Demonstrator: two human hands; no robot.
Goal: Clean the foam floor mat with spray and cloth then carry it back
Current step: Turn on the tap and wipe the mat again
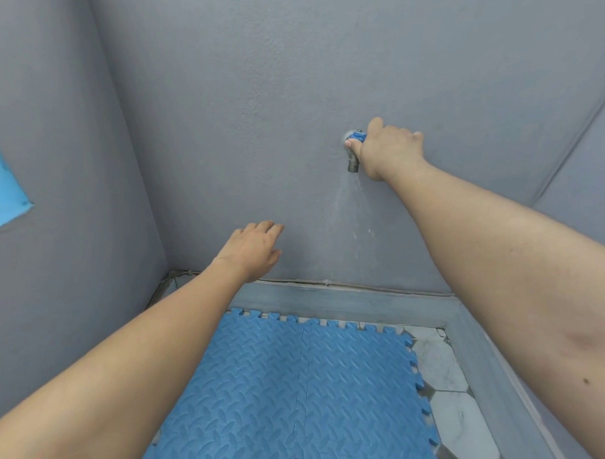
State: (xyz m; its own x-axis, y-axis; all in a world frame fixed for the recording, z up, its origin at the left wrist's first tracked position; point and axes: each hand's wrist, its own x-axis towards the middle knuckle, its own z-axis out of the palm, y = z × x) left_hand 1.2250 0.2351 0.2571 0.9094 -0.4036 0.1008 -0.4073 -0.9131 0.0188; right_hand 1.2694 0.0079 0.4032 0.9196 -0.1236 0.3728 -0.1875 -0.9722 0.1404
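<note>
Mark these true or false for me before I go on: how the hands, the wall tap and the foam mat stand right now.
1. The right hand has its grip on the blue-handled metal wall tap. True.
2. The left hand holds a cloth. False: it is open and holds nothing, fingers spread in front of the grey wall.
3. The blue interlocking foam floor mat leans upright against the wall. False: it lies flat on the floor below the tap.
4. Water is coming from the tap's spout. True: a thin spray shows below it.
5. White marble-patterned floor tiles show to the right of the mat. True.
</note>
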